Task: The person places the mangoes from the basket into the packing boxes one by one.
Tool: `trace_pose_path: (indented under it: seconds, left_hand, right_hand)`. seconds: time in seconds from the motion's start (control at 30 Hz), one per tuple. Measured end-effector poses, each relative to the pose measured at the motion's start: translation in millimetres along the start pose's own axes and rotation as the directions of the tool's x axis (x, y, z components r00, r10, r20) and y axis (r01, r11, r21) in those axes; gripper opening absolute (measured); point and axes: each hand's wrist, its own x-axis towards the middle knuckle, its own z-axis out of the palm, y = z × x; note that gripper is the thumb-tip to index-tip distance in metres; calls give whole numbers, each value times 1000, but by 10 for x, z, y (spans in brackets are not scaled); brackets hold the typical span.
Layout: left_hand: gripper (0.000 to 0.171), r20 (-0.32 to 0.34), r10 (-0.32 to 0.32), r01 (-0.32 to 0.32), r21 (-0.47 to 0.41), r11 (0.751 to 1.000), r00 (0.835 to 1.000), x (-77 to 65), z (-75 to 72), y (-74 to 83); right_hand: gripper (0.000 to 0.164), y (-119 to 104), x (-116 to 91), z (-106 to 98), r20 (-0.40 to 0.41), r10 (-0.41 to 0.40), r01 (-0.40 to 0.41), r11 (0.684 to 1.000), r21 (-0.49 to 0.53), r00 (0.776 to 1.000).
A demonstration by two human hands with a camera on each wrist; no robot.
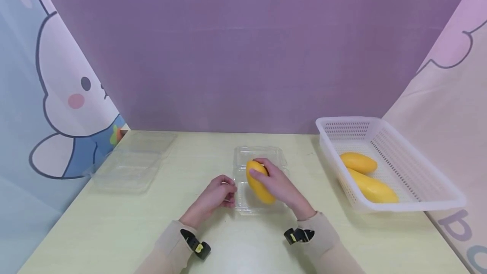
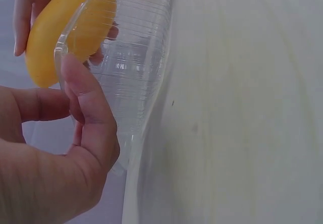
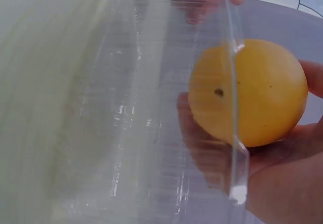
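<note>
Nearest, two sleeves (image 1: 167, 244) come in from the front, each with a black strap (image 1: 299, 236) at the wrist; a stretch of counter (image 1: 114, 231) shows between them, up to the near rim of the clear box (image 1: 247, 207). The box lies unfolded at the middle, lid (image 1: 262, 153) on the far side.

The left hand (image 1: 214, 193) angles forward and inward, its fingers pinching the box's left rim between thumb and forefinger. The right hand (image 1: 279, 183) reaches in from the right, fingers curled round a mango (image 1: 259, 185) held tilted over the box's near half; whether it touches the bottom I cannot tell.

On the right, with a broad strip of counter between it and the box, a white basket (image 1: 430, 205) stands along the right edge, two mangoes (image 1: 374, 187) inside. On the left, past a wider strip, more clear packaging (image 1: 123, 170) lies along the left edge to the back corner. A purple backdrop (image 1: 243, 54) rises at the counter's far edge.
</note>
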Motion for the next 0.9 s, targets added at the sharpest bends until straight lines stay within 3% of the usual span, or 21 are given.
trace_pose_path:
  seconds: [0.5, 0.9]
  left_hand:
    - [19, 7, 5, -5, -21, 1000, 1000, 26, 7, -29]
    - [20, 45, 17, -15, -51, 999, 999, 11, 26, -13]
  right_hand:
    - [55, 117, 40, 172, 9, 14, -12, 981, -196, 1000]
    - [66, 138, 8, 279, 26, 49, -40, 963, -265, 998]
